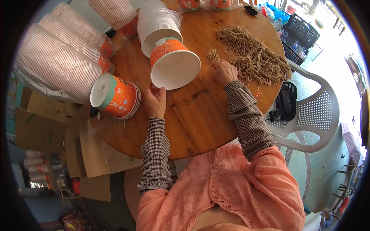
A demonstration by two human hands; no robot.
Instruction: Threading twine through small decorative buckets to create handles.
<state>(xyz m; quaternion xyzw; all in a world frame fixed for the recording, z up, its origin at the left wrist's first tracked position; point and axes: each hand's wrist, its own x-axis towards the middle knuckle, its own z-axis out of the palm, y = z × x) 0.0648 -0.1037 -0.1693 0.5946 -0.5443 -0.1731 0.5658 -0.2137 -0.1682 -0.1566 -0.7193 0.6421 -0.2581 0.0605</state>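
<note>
A white-lined orange paper bucket [175,69] lies tilted on the round wooden table, its mouth facing me. My left hand [156,102] is closed at the lower left of its rim, thumb and fingertips against the edge. To the right, my right hand [226,72] is closed in a pinch at a small bunch of tan cords [213,56]; its fingertips are partly hidden. A large heap of the same tan cords [256,57] spreads beyond that hand. Left of my left hand, a short stack of orange and green paper buckets [119,96] rests on its side.
Long plastic-wrapped stacks of buckets [58,61] fill the table's left side. Another wrapped white stack [160,29] stands behind the tilted bucket. Cardboard boxes [94,148] sit below left. A white plastic chair [318,111] holding a black bag [287,100] is at right.
</note>
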